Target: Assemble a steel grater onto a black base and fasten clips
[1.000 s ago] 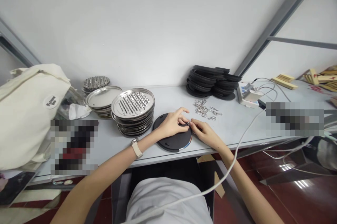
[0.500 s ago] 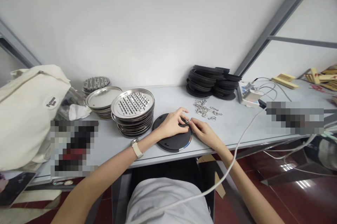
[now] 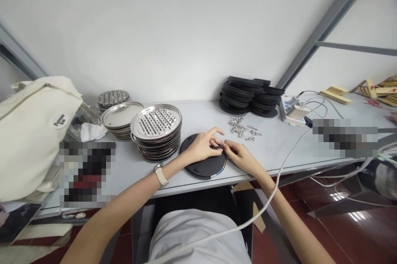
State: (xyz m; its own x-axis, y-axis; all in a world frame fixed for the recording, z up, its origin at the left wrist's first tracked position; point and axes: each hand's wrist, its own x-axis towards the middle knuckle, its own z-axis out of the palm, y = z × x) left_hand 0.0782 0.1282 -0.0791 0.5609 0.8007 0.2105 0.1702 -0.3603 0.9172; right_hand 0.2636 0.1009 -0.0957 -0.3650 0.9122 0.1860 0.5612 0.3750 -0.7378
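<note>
A round black disc (image 3: 203, 165) lies flat near the front edge of the grey table (image 3: 273, 148). My left hand (image 3: 203, 145) rests on the disc's far side, fingers bent, pinching at its right rim. My right hand (image 3: 240, 154) meets it there, fingertips closed on a small metal piece (image 3: 221, 145) at the rim. A loose heap of small metal rings and hooks (image 3: 242, 128) sits just behind my hands.
Stacks of perforated metal discs (image 3: 156, 132) and plain metal plates (image 3: 120, 118) stand to the left. Black rings (image 3: 248, 95) are piled at the back. A cream bag (image 3: 34, 132) fills the left end. A white cable (image 3: 279, 177) crosses my right forearm.
My hands stay at the disc's right rim with only small finger shifts; the left forefinger has lifted slightly. Nothing else has moved.
</note>
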